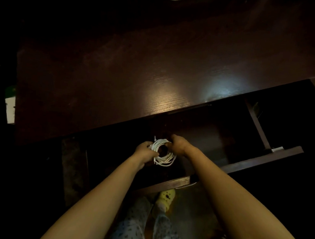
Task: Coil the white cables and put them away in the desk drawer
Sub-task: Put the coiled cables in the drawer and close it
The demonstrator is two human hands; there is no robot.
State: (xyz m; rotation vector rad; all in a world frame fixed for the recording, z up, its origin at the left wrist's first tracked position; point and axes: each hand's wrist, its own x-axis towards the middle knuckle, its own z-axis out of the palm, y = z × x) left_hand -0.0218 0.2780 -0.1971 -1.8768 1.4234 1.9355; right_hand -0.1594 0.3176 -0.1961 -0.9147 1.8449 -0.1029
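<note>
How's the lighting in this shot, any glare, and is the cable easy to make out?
Head view: very dim overall, with the corners nearly black. Head view: two glare patches sit on the desk top near its front edge. Head view: the inside of the drawer is mostly lost in shadow, yet the white cable coil, held by the left hand and right hand, stands out clearly.

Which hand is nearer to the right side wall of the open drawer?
Right. The right hand grips the cable coil left of the side wall; the left hand grips the coil's other side, farther away.
</note>
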